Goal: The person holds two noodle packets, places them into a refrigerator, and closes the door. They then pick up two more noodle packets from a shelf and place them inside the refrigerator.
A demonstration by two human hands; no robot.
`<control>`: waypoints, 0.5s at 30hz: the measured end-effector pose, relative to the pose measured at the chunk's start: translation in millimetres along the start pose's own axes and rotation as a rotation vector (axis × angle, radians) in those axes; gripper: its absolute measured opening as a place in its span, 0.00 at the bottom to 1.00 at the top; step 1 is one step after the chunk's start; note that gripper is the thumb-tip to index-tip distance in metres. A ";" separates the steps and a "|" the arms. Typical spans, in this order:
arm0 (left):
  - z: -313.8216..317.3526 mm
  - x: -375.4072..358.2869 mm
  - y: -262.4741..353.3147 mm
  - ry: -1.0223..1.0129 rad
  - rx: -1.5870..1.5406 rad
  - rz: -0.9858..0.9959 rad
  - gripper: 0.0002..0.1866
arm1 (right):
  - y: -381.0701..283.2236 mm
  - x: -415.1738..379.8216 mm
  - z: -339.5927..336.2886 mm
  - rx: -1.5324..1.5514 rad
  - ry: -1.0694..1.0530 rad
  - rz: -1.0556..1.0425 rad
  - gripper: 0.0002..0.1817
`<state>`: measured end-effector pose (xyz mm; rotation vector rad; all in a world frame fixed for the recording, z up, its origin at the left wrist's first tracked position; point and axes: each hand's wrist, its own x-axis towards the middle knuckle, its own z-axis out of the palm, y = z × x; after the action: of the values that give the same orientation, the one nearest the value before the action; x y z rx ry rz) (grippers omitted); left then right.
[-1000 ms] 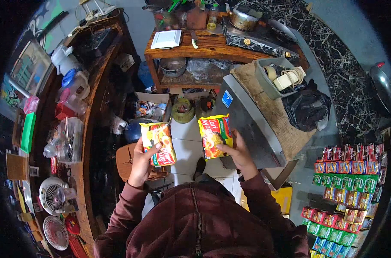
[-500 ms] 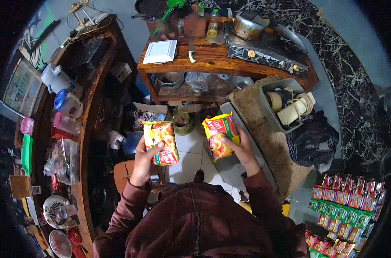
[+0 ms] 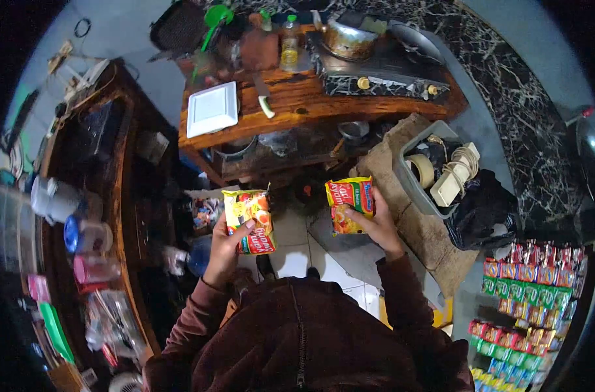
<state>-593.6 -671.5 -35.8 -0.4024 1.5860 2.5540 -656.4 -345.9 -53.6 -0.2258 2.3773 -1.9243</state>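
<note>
My left hand (image 3: pixel 224 251) grips a yellow, red and green noodle packet (image 3: pixel 250 219), its thumb across the front. On the right, my right hand (image 3: pixel 381 228) holds a second noodle packet (image 3: pixel 350 199), which reads "Kari Ayam", thumb also on its front. Both packets are held upright in front of my body, apart from each other, above the tiled floor. Fingers behind the packets are hidden.
Ahead, a wooden table (image 3: pixel 297 104) bears a white square plate (image 3: pixel 212 110), a knife (image 3: pixel 265 104), an oil bottle (image 3: pixel 289 46) and a stove (image 3: pixel 376 81) with a pot (image 3: pixel 351 40). A grey bin (image 3: pixel 412 183) stands right; sachets (image 3: pixel 526 287) hang lower right.
The view has turned and moved nearer the table, which now appears further left. My right hand and its packet sit slightly further right, the packet more upright. Both packets remain held.
</note>
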 end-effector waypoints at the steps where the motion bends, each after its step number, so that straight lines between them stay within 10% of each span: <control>1: -8.3 13.4 -3.2 -0.043 0.022 0.012 0.22 | -0.9 4.1 4.2 -0.006 0.026 -0.005 0.29; 15: 37.8 114.1 3.2 -0.409 0.126 -0.149 0.24 | 14.0 -4.2 -3.1 -0.057 0.260 0.066 0.29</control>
<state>-710.0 -644.7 -49.0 0.0164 1.4876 2.2283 -653.7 -339.3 -66.8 0.1057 2.5624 -1.9650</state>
